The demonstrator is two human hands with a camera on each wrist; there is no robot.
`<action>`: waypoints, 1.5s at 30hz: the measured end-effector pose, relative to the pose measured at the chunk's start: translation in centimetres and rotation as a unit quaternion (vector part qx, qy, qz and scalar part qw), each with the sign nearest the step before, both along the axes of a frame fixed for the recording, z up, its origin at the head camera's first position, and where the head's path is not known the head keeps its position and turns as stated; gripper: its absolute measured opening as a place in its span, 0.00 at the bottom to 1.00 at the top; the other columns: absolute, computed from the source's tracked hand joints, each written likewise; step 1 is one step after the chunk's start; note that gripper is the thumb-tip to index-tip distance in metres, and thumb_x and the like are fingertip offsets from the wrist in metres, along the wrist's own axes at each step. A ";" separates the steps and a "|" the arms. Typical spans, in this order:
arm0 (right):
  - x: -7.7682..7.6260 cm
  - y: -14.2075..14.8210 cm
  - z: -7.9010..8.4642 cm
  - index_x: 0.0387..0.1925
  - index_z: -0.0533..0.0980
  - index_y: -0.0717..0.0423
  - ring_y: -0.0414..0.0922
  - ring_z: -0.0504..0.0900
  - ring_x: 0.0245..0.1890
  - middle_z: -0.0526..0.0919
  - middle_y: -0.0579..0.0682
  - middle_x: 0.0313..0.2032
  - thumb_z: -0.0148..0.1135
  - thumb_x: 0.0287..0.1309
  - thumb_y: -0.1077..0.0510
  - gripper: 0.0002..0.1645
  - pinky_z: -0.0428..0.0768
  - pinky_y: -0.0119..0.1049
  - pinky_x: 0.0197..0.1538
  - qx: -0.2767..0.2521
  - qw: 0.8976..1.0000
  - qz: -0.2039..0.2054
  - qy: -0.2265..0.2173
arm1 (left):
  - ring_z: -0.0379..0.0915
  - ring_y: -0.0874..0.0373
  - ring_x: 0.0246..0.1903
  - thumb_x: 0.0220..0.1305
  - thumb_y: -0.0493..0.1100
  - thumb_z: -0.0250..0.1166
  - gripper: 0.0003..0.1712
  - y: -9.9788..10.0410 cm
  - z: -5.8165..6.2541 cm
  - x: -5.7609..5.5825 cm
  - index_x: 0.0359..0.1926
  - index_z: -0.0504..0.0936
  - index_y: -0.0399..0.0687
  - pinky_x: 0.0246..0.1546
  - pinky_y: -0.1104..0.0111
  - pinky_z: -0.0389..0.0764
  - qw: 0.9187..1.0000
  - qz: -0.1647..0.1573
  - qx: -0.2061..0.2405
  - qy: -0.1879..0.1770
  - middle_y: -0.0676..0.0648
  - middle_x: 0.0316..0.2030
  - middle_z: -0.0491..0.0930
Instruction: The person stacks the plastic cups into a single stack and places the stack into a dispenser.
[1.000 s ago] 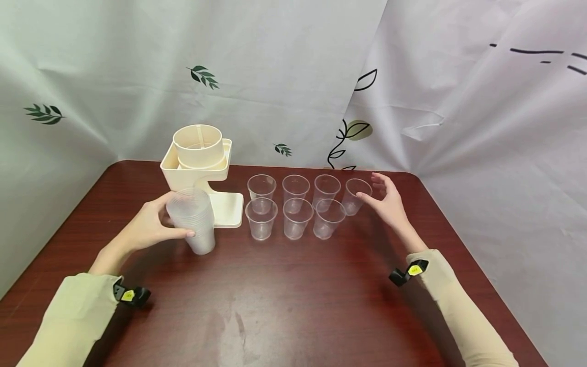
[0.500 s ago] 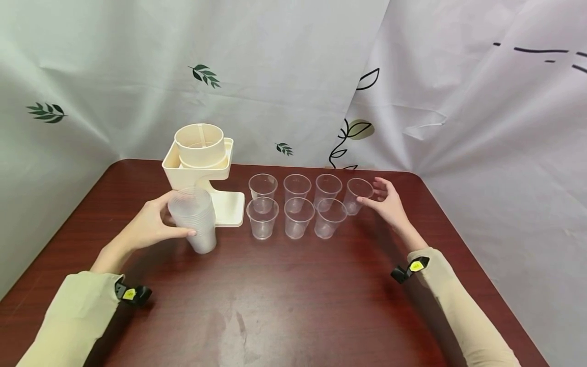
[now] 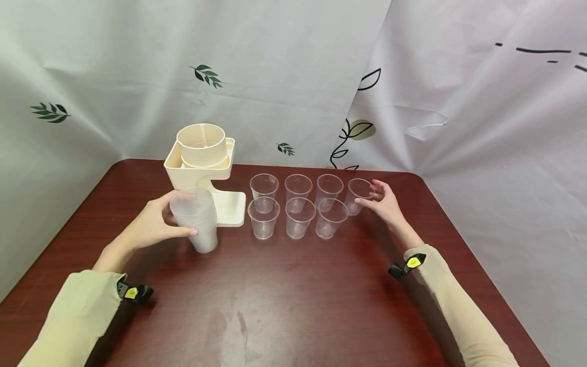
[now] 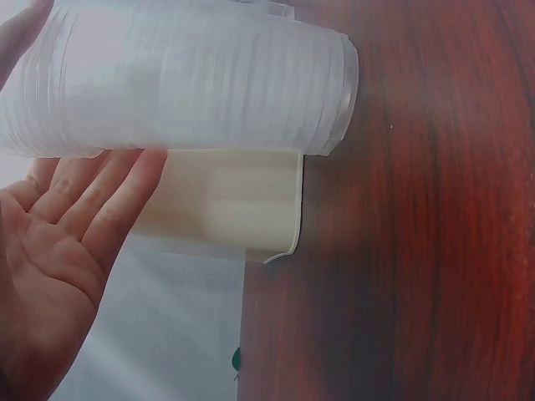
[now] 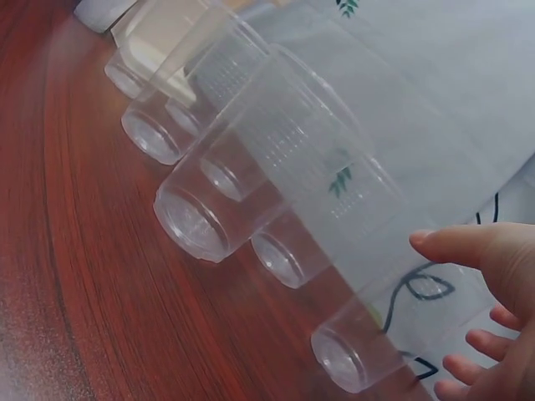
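Note:
My left hand (image 3: 153, 224) grips a nested stack of clear plastic cups (image 3: 198, 219), thumb on the near side and fingers around the far side. In the left wrist view the stack (image 4: 192, 79) appears sideways above the palm and fingers. My right hand (image 3: 387, 206) is curled around a single plastic cup (image 3: 352, 206) at the right end of the back row, thumb across its near side, fingers by the far rim. The right wrist view shows the thumb (image 5: 456, 246) over that clear cup (image 5: 347, 359). Several matching cups (image 3: 298, 221) stand upright to its left in two rows.
A cream-coloured holder (image 3: 176, 176) with a round bin on top and a flat base (image 3: 234, 209) stands behind the left hand's stack. Beneath everything is a dark red-brown wooden table (image 3: 293, 300). A leaf-patterned white curtain (image 3: 275, 76) hangs behind and beside it.
My right hand has drawn in slightly leftward around the end cup, its fingers now lower and closer to the rim. The left hand keeps its hold on the stack.

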State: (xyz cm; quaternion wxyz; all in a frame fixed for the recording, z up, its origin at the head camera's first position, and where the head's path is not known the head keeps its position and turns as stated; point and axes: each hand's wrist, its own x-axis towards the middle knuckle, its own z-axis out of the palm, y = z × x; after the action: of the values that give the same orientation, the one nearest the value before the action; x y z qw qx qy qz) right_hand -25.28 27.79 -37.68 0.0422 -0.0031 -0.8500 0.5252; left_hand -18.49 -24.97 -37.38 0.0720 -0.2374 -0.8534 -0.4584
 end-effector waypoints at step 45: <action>-0.6 -0.3 -1.4 0.68 0.58 0.65 0.23 0.72 0.39 0.67 0.68 0.63 0.67 0.55 0.61 0.43 0.71 0.14 0.43 -0.007 1.000 0.027 -0.003 | 0.75 0.74 0.38 0.40 0.34 0.79 0.42 0.0 0.0 0.1 0.59 0.70 0.42 0.33 0.79 0.80 1.000 0.005 -0.004 -0.009 0.65 0.43 0.76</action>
State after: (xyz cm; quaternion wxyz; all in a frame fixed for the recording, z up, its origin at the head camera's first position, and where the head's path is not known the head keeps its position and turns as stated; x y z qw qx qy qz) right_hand -25.93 27.53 -39.04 0.0256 0.0176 -0.8460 0.5323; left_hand -18.34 -24.99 -37.35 0.0659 -0.2289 -0.8571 -0.4567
